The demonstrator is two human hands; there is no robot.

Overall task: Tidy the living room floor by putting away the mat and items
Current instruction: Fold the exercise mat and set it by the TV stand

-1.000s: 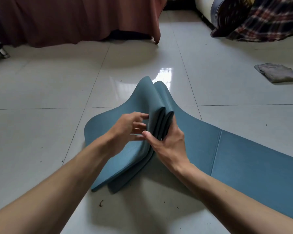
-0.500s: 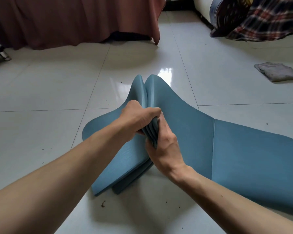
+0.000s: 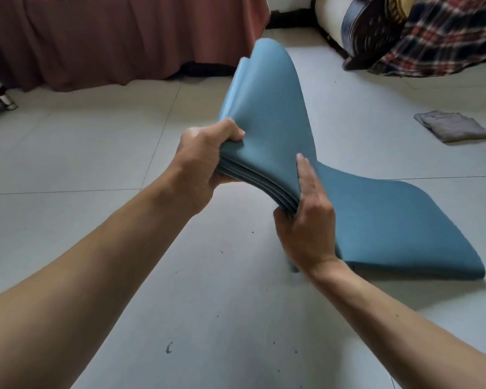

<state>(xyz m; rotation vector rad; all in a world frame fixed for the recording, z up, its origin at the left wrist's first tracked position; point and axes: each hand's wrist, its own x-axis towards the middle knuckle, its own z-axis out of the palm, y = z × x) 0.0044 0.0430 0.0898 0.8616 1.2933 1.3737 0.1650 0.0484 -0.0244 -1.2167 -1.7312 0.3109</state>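
A blue folding mat is held above the tiled floor, most panels gathered into a stack, the last trailing on the tiles. The stack is gripped by the left hand and clasped by the right hand. Folding is judged nearly done; stowing remains, and a grey folded cloth lies well apart.

Two bare arms reach out over the pale tiled floor. The left hand grips a stack of folded blue mat layers. The right hand holds the same stack lower down, thumb pressed flat on top. One end of the mat lies on the floor. A folded grey cloth lies well apart, near a checked blanket.
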